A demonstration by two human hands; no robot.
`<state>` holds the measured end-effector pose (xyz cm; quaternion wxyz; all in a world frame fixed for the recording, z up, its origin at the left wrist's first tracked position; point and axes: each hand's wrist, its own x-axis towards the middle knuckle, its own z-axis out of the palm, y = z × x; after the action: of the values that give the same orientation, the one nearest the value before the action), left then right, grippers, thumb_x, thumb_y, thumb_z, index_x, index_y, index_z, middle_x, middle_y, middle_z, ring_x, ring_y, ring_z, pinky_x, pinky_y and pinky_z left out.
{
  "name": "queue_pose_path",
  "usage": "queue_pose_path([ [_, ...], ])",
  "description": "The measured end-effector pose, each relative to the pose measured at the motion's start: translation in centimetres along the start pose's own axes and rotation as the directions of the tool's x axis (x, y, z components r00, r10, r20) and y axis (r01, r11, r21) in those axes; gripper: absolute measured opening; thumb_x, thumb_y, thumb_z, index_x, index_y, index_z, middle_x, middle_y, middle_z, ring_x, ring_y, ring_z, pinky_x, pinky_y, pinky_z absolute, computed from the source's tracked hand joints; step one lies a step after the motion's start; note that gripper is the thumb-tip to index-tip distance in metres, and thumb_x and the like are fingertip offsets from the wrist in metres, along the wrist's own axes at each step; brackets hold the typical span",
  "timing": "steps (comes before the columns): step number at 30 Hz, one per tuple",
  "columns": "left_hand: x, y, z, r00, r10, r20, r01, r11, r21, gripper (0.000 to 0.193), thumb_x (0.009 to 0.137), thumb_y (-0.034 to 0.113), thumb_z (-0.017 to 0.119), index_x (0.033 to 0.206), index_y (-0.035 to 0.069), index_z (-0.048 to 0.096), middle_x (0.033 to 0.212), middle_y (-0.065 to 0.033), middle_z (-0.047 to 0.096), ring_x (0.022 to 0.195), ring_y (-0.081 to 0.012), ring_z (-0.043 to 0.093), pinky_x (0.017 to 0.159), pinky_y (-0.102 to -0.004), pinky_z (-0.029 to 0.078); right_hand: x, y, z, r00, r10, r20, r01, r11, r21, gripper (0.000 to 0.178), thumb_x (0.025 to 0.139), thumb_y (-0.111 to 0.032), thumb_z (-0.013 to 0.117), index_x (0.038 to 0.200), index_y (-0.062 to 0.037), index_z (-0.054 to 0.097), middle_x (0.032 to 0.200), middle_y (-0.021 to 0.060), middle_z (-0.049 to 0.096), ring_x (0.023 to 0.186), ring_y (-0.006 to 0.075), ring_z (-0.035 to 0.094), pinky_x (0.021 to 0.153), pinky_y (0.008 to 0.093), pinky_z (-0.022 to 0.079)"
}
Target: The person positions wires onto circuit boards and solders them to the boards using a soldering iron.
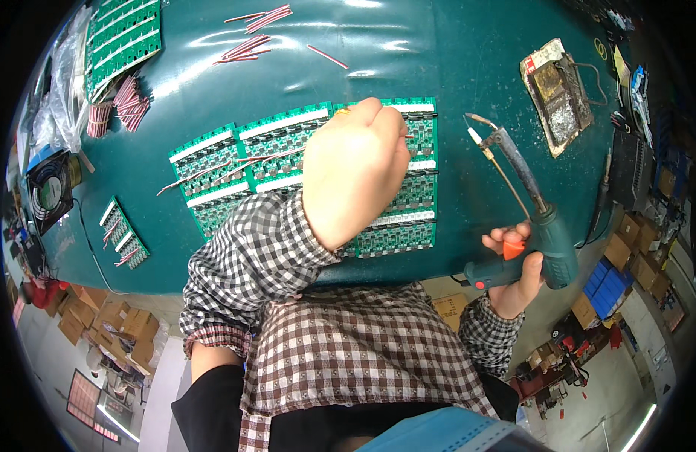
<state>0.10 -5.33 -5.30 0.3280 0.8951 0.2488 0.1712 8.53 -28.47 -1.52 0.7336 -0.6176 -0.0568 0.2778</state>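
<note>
Left hand [355, 169] — curled fist, any contents hidden — over flat green circuit boards [397, 235], right hand [517, 291] gripping pistol-shaped soldering gun [557, 248] right of boards, thin two-tone wires [246, 50] beyond boards.

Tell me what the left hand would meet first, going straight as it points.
For the left hand, the way seems free over the green table, right of a lone wire; height above the circuit boards is unclear.

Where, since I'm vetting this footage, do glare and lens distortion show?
Head view: white glare streaks the green tabletop's far side; head view: the left hand looks bright and pale across its back; head view: the tabletop's near edge bows, with black fisheye corners.
</note>
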Motion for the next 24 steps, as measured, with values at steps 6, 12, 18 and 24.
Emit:
queue_pose_path([
  [6,0.1,-0.2,0.5,1.0,-0.018,-0.004,0.018,1.0,0.004,0.009,0.067,0.004,0.063,0.071,0.006,0.055,0.064,-0.0053,0.052,0.056,-0.0213,0.053,0.052,-0.0314,0.043,0.1,0.1,0.4,1.0,0.004,-0.019,-0.004,1.0,-0.024,0.044,0.086,-0.026,0.058,0.11,0.0093,0.049,0.094,0.0173,0.06,0.086,0.0299,0.062,0.074,0.0423,0.056],
  [12,0.1,-0.6,0.4,0.997,-0.073,-0.014,0.071,0.993,-0.094,0.009,0.066,0.004,0.063,0.07,0.005,0.055,0.063,-0.0055,0.051,0.055,-0.0207,0.052,0.051,-0.0313,0.042,-0.4,-0.2,0.5,0.999,0.028,-0.023,-0.03,0.995,-0.09,0.042,0.084,-0.024,0.059,0.107,0.0098,0.051,0.092,0.0174,0.06,0.085,0.0296,0.062,0.071,0.0395,0.056],
  [18,0.6,-1.0,-0.1,0.996,-0.061,0.064,0.068,0.992,-0.108,0.01,0.066,0.006,0.063,0.069,0.004,0.054,0.067,-0.0115,0.054,0.059,-0.0298,0.055,0.053,-0.0374,0.045,-0.8,-0.5,1.0,0.993,0.096,-0.063,-0.105,0.979,-0.174,0.039,0.083,-0.021,0.059,0.106,0.01,0.052,0.089,0.0172,0.061,0.081,0.0286,0.063,0.067,0.0368,0.057],
  [24,0.8,-0.9,-0.2,0.992,-0.076,0.103,0.09,0.985,-0.144,0.008,0.066,0.006,0.062,0.067,0.004,0.054,0.065,-0.0119,0.055,0.06,-0.0305,0.056,0.054,-0.0381,0.046,-0.7,-0.8,1.2,0.987,0.16,-0.033,-0.163,0.95,-0.265,0.04,0.087,-0.022,0.055,0.11,0.01,0.049,0.089,0.0155,0.058,0.08,0.0259,0.062,0.065,0.033,0.057],
])
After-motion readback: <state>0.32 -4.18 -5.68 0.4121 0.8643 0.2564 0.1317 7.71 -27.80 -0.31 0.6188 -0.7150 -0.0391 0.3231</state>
